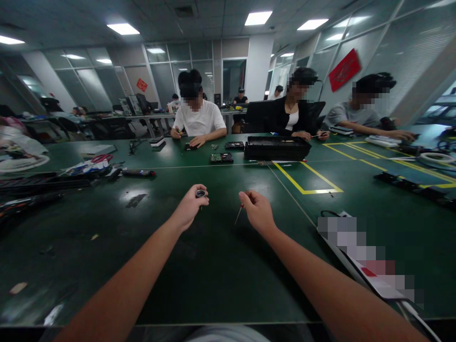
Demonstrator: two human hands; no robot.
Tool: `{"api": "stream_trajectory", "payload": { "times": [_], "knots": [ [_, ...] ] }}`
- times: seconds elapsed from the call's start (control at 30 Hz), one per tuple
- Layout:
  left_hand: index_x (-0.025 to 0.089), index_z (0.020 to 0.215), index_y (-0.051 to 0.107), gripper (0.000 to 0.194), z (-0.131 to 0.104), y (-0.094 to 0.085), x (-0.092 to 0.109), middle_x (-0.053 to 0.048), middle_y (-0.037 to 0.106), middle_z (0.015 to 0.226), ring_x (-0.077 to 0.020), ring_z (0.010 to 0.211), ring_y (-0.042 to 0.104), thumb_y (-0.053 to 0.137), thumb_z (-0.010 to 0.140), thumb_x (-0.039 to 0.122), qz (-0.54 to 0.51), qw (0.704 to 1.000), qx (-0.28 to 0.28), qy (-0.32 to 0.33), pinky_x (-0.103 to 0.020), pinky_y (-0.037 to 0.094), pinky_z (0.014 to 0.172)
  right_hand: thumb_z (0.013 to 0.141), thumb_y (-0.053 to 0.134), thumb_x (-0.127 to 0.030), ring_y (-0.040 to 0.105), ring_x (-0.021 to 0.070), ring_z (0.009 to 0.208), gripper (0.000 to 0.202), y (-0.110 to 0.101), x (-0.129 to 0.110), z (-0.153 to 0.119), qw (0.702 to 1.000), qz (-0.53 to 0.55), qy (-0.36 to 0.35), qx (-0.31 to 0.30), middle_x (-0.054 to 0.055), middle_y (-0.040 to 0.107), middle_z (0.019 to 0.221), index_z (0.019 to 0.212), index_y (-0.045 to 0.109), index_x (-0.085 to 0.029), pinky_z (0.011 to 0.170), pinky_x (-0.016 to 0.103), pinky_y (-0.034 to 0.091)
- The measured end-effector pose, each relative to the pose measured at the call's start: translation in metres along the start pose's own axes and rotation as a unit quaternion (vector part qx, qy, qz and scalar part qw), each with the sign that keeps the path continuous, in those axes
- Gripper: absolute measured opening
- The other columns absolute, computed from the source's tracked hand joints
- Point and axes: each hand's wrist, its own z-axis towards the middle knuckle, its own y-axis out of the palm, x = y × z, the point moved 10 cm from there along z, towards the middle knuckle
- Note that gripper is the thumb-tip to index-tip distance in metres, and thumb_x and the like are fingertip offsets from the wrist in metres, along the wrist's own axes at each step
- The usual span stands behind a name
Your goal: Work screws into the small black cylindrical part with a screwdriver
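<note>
Near the middle of the view, my left hand [190, 207] is closed around a small round dark part [200, 194] with a pale rim, held at the fingertips above the green table [199, 280]. To its right, my right hand [257, 209] is closed on a thin screwdriver [238, 214]; its shaft points down and to the left, and a bit of red shows at the fingers. The two hands are apart, and the screwdriver does not touch the round part.
Beyond my hands lie a green circuit board [221, 157] and a long black casing [278, 148]. A white power strip [370, 270] is at right; a black tool [138, 173] and cables [101, 161] lie at left. Several people sit across the table.
</note>
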Motion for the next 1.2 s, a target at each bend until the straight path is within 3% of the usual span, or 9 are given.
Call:
{"api": "stream_trajectory", "payload": {
  "times": [0.13,0.27,0.47,0.67,0.87,0.93,1.03,1.2],
  "knots": [
    [0.020,0.111,0.056,0.036,-0.002,0.016,-0.012,-0.004,0.063,0.103,-0.0197,0.098,0.060,0.064,0.076,0.013,0.211,0.975,-0.011,0.069,-0.034,0.045,0.091,0.087,0.057,-0.044,0.056,0.0157,0.063,0.026,0.008,0.012,0.002,0.992,0.125,0.030,-0.019,-0.001,0.059,0.067,0.079,0.062,-0.020,0.062,0.029,0.044],
    [0.022,0.114,0.062,0.032,-0.008,0.014,-0.018,-0.005,0.065,0.113,-0.0230,0.106,0.060,0.065,0.082,0.018,0.300,0.949,-0.034,0.096,-0.039,0.046,0.097,0.086,0.058,-0.039,0.059,0.0157,0.066,0.022,0.012,0.016,0.005,0.976,0.212,0.037,-0.025,0.000,0.063,0.072,0.092,0.066,-0.019,0.066,0.031,0.049],
    [0.024,0.117,0.066,0.036,-0.011,0.010,-0.011,-0.006,0.064,0.122,-0.0235,0.118,0.057,0.067,0.082,0.017,0.325,0.933,-0.027,0.152,-0.043,0.040,0.108,0.086,0.060,-0.044,0.068,0.0202,0.082,0.028,0.020,0.005,0.001,0.979,0.193,0.015,-0.066,0.006,0.072,0.087,0.099,0.066,-0.020,0.078,0.037,0.054],
    [0.023,0.124,0.064,0.044,-0.010,0.011,-0.015,-0.007,0.064,0.127,-0.0242,0.119,0.058,0.069,0.081,0.016,0.309,0.942,-0.025,0.131,-0.043,0.041,0.109,0.086,0.061,-0.043,0.069,0.0203,0.083,0.027,0.025,0.003,-0.002,0.983,0.166,0.008,-0.083,0.006,0.073,0.087,0.099,0.065,-0.019,0.079,0.037,0.053],
    [0.024,0.120,0.067,0.039,-0.009,0.011,-0.015,-0.005,0.067,0.122,-0.0229,0.116,0.060,0.070,0.081,0.017,0.307,0.942,-0.039,0.130,-0.041,0.042,0.107,0.089,0.058,-0.043,0.069,0.0196,0.085,0.028,0.022,-0.003,-0.003,0.990,0.115,-0.010,-0.084,0.006,0.074,0.091,0.102,0.066,-0.019,0.078,0.035,0.052],
    [0.026,0.121,0.067,0.040,-0.009,0.011,-0.017,-0.004,0.066,0.124,-0.0235,0.118,0.059,0.070,0.082,0.019,0.306,0.942,-0.041,0.127,-0.042,0.041,0.108,0.090,0.057,-0.046,0.067,0.0180,0.073,0.029,0.017,-0.007,-0.004,0.996,0.035,-0.012,-0.076,0.004,0.074,0.083,0.095,0.069,-0.020,0.067,0.031,0.050],
    [0.029,0.122,0.067,0.042,-0.010,0.011,-0.018,-0.003,0.066,0.125,-0.0245,0.119,0.058,0.071,0.082,0.020,0.316,0.940,-0.045,0.123,-0.044,0.040,0.109,0.090,0.054,-0.057,0.053,0.0136,0.051,0.045,0.010,-0.013,-0.005,0.993,-0.098,-0.026,-0.056,-0.001,0.060,0.055,0.064,0.063,-0.020,0.051,0.027,0.037],
    [0.031,0.121,0.068,0.041,-0.012,0.015,-0.018,-0.003,0.067,0.123,-0.0251,0.118,0.058,0.070,0.082,0.019,0.332,0.932,-0.059,0.129,-0.047,0.039,0.108,0.092,0.047,-0.063,0.039,0.0103,0.041,0.060,0.008,-0.018,-0.006,0.986,-0.150,-0.055,-0.045,-0.003,0.043,0.043,0.048,0.051,-0.021,0.045,0.027,0.027]
  ]
}}
